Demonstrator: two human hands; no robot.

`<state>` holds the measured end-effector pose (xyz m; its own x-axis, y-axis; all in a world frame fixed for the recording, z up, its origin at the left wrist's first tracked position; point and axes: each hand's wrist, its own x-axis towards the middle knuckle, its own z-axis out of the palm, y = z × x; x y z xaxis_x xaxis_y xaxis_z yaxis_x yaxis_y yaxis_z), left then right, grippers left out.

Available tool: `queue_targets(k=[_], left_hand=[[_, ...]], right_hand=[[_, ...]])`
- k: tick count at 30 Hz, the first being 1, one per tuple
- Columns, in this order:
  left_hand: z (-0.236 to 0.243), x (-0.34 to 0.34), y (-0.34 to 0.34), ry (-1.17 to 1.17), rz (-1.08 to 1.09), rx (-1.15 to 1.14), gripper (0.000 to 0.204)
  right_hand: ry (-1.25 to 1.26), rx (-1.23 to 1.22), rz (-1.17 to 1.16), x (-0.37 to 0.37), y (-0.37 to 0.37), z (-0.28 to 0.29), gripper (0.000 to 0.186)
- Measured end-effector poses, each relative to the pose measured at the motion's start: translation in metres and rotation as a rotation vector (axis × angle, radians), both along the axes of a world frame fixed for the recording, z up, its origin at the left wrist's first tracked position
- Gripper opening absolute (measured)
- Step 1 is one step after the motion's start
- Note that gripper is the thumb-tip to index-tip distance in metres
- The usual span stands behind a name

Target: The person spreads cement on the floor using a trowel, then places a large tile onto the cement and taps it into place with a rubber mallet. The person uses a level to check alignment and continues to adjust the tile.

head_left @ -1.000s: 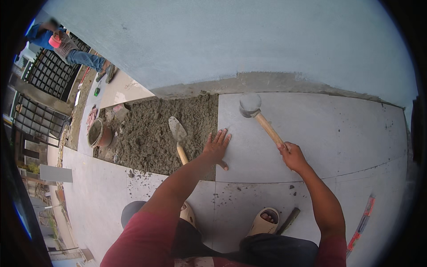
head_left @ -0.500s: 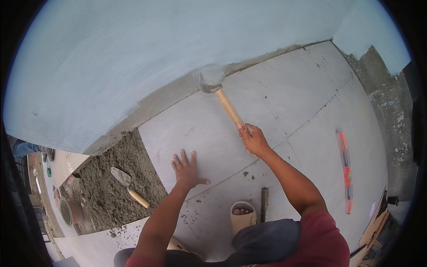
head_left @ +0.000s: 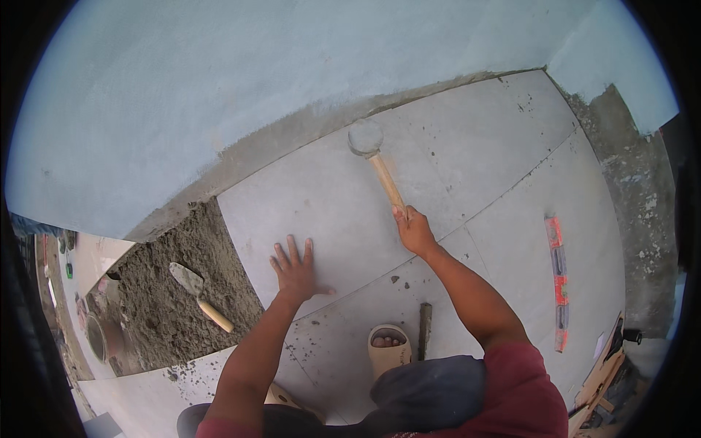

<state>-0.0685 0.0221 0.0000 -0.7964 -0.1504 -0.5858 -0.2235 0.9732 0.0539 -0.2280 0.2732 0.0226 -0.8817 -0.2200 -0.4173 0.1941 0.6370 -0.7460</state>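
My right hand is wrapped round the wooden handle of a mallet. Its round grey head is over the large grey floor tile, near the wall; I cannot tell whether it touches the tile. My left hand lies flat with fingers spread on the same tile, close to its near edge. Left of that tile, a pointing trowel with a wooden handle rests on a bed of wet mortar.
A pale blue wall runs along the far side. On the right tiles lies a red and grey spirit level. A narrow dark bar is beside my sandalled foot. A bucket stands at the mortar's left.
The mallet head has moved from the wall's foot slightly right and nearer to me. My left hand stays flat on the tile. The whole view has shifted a little.
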Motion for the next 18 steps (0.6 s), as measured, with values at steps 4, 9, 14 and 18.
queue_targets(k=[4,9,14,18], left_hand=[[-0.002,0.001,-0.010,0.029,0.002,-0.009,0.146],[0.003,-0.010,0.006,-0.027,-0.015,-0.009,0.139],[-0.008,0.005,-0.043,-0.063,0.036,-0.053,0.140],[0.018,0.018,-0.058,-0.076,0.211,-0.036,0.142]], right_hand=[[-0.064,0.044,0.023,-0.019,-0.029,0.058,0.055],[0.407,0.026,0.172,-0.003,0.003,-0.031,0.055],[-0.006,0.065,0.179,-0.008,-0.069,0.056,0.054],[0.148,-0.294,0.205,0.036,-0.067,0.063,0.055]])
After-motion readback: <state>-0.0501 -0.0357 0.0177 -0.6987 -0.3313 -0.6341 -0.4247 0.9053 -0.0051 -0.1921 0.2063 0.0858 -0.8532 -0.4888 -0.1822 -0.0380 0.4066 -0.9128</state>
